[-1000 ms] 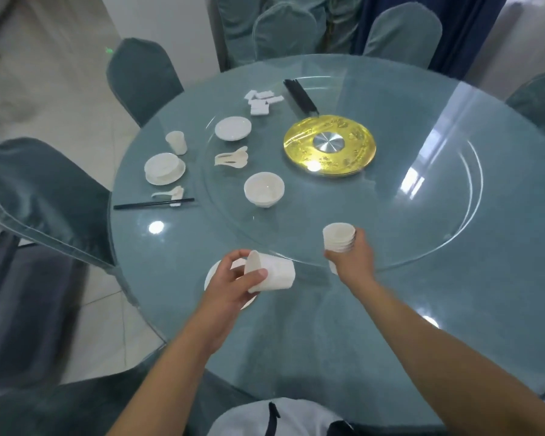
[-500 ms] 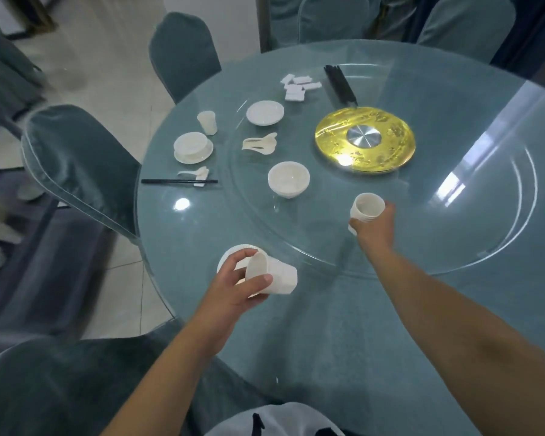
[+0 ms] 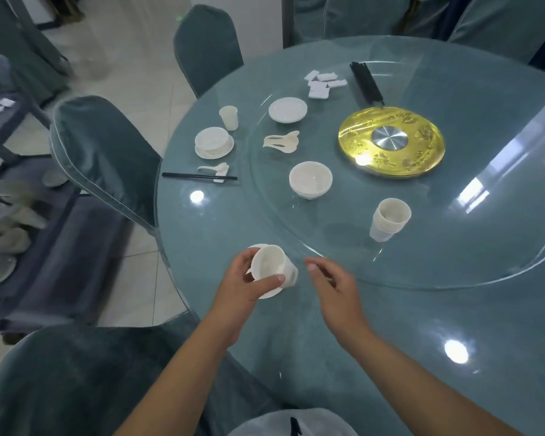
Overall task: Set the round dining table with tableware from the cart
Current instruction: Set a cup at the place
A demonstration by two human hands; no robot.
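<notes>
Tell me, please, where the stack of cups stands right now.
In the head view, the stack of cups stands upright on the glass turntable, right of the white bowl and in front of the gold disc, with neither hand on it.

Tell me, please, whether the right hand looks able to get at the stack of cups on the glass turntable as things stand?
Probably yes. The right hand is open and holds nothing, and the stack of cups stands alone near the turntable's near edge, with only bare glass between them. The bowl sits off to the side, out of the way.
</notes>
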